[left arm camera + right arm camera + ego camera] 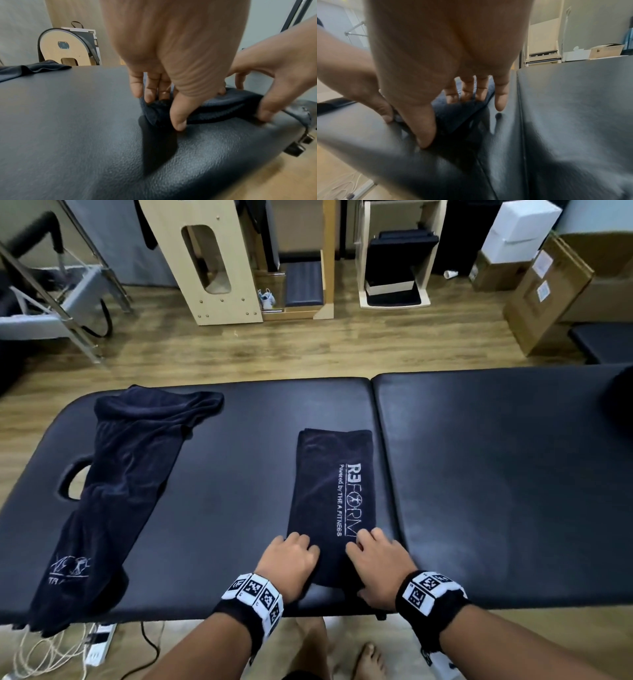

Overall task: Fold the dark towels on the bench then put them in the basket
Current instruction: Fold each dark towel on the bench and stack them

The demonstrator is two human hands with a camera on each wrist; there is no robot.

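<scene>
A dark towel [325, 484], folded into a long strip with a white "REFORM" logo, lies lengthwise across the middle of the black padded bench [496, 474]. My left hand [291, 556] and right hand [373, 559] grip its near end side by side. In the left wrist view my left hand [163, 108] pinches the towel's edge [223, 108], fingers on top and thumb beneath. In the right wrist view my right hand [445, 119] does the same on the towel [457, 111], little finger off the cloth. A second dark towel [126, 474] lies rumpled and unfolded on the bench's left end. No basket is in view.
The unfolded towel partly covers the bench's face hole [73, 481]. A power strip and cables [96, 645] lie on the floor under the near left edge. Wooden exercise equipment [219, 261] and cardboard boxes [548, 292] stand beyond the bench. Bare feet [370, 655] are below.
</scene>
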